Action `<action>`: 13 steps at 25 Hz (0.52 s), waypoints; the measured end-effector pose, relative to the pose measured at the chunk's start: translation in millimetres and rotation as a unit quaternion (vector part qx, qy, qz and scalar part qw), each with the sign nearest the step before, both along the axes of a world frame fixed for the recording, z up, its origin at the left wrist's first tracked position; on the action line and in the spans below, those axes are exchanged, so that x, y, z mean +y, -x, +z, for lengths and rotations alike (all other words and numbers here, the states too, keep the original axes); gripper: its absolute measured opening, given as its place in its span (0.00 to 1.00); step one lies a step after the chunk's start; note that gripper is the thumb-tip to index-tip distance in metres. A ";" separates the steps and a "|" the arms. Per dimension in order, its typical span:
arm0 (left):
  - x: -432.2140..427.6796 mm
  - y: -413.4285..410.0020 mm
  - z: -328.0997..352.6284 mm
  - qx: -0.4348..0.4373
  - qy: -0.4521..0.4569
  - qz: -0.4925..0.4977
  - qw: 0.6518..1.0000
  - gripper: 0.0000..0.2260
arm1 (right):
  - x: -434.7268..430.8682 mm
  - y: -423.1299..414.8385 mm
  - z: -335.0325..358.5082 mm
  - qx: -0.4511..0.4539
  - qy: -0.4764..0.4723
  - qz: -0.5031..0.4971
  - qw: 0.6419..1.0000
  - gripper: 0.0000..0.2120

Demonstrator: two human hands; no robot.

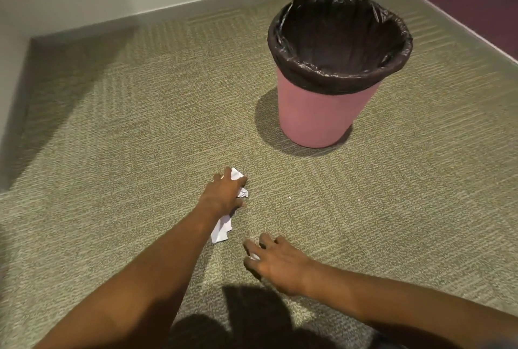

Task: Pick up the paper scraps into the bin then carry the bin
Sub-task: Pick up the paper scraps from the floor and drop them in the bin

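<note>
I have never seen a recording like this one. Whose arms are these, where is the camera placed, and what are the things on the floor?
There is no machine here. A person wears one wide-angle camera on the head, so the single picture looks forward and down at their own two bare arms.

The left hand is pressed over white paper scraps on the green carpet; paper shows above and below the fingers. The right hand reaches down nearer the camera, and a small white piece shows under its fingers. Whether either hand has already lifted its paper, I cannot tell.

Farther away stands a pink bin with a black bag liner. It stands upright, in a corner of the room, and no paper is visible inside.
</note>
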State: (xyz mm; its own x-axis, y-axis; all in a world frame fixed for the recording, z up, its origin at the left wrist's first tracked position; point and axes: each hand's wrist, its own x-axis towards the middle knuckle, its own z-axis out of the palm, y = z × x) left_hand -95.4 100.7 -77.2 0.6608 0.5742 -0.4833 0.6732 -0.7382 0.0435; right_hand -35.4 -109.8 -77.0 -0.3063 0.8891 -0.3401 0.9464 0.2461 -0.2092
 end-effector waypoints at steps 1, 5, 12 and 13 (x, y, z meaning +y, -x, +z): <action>-0.4 0.8 0.1 -0.015 -0.017 -0.014 1.000 0.23 | -3.4 0.8 -1.6 0.000 -0.007 -0.002 1.000 0.31; -0.5 1.7 -6.1 -0.105 -0.030 -0.021 0.994 0.11 | -23.4 -4.2 -11.6 0.019 -0.036 -0.019 0.999 0.17; 2.9 -0.5 -16.4 -0.171 0.032 0.057 0.983 0.04 | -10.7 -21.0 -18.5 0.107 0.024 -0.113 0.987 0.12; 3.0 -0.8 -17.3 -0.182 0.053 0.097 0.977 0.07 | -9.2 -26.0 -13.5 0.151 0.023 -0.154 0.976 0.11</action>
